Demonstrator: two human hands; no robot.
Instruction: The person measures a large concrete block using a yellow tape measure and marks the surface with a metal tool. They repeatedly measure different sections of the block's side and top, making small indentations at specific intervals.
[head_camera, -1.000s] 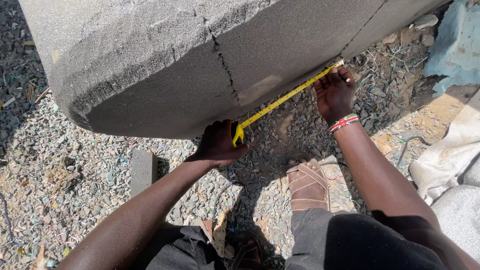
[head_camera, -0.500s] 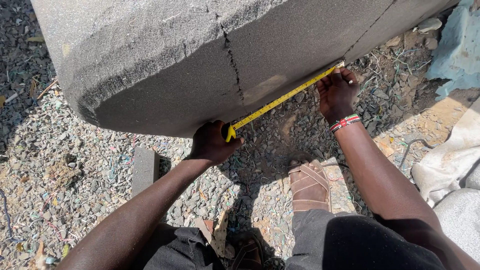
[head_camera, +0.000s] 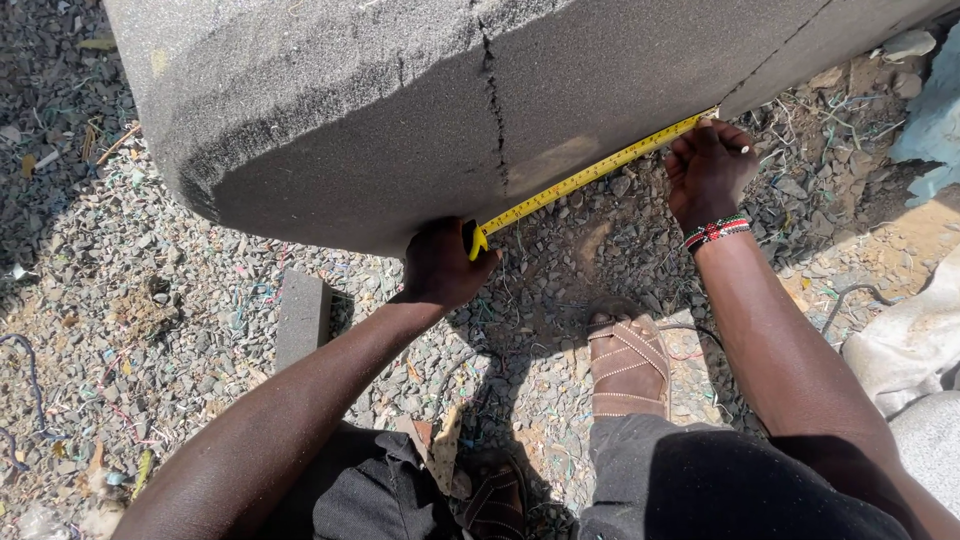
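- The yellow tape measure (head_camera: 585, 178) is stretched in a slanted line along the lower edge of a big grey block (head_camera: 420, 100), running from lower left to upper right, pressed against the block's shaded side face.
- The left hand (head_camera: 440, 265) holds the tape's case end under the block's bottom edge, near the middle of that edge; its fingers are curled tight around the case, so only a bit of yellow shows beside the thumb.
- The right hand (head_camera: 708, 168) pins the far end of the tape at the block's right part, where a thin line crosses the surface; the fingers are bent and pinched on the tape.
- A red, white and black beaded bracelet (head_camera: 716, 231) sits on the right wrist.
- A dark crack (head_camera: 492, 95) runs down the block's face and ends just above the tape, between the two hands.
- The block lies on the ground, which is covered in grey gravel (head_camera: 150, 290) mixed with bits of coloured scrap.
- A small grey brick-shaped piece (head_camera: 301, 318) lies on the gravel, left of the left forearm.
- The person's foot in a brown strapped sandal (head_camera: 628, 365) stands on the gravel between the arms, below the tape.
- Dark trousers (head_camera: 720, 480) fill the bottom edge.
- Pale sacks (head_camera: 905, 340) lie at the right edge.
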